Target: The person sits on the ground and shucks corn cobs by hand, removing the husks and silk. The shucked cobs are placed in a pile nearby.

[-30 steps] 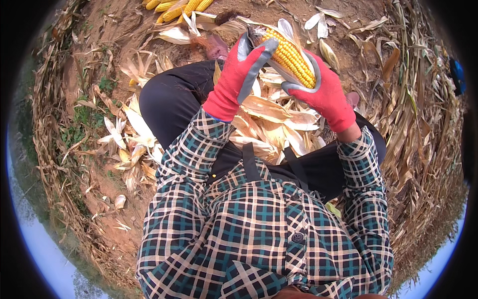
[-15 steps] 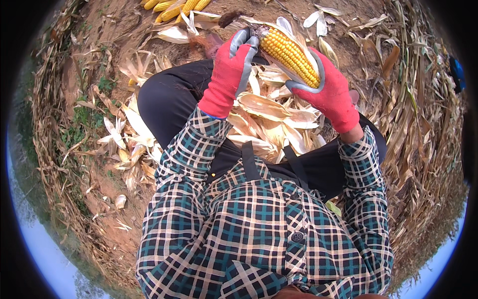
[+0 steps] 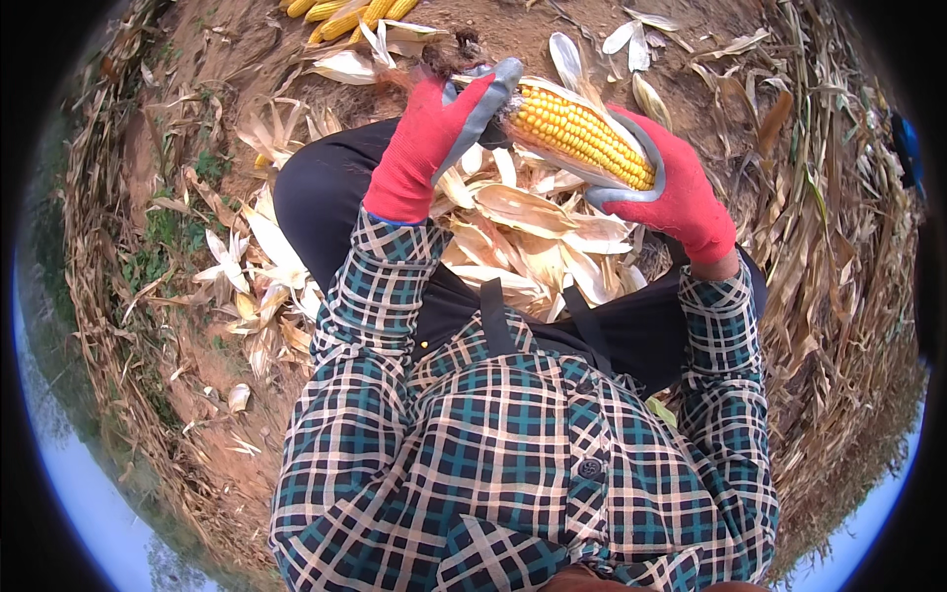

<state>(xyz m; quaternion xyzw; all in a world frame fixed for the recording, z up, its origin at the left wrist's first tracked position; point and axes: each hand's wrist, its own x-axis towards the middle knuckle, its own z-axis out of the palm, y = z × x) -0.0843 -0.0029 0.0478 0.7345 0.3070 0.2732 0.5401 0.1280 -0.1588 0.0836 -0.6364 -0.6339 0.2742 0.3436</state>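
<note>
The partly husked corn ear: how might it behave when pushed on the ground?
Probably stiff: the corn ear looks thick and straight. Its rounded shape may let it roll, though the husk along it could drag.

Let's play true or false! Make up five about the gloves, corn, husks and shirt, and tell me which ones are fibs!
1. The left hand wears a red-and-grey glove. True.
2. The right hand is empty. False: it holds a yellow corn cob.
3. Dry husks lie between the dark trouser legs. True.
4. The checked shirt has no buttons. False: a button shows on its front.
5. More yellow cobs lie near the picture's top edge. True.
</note>
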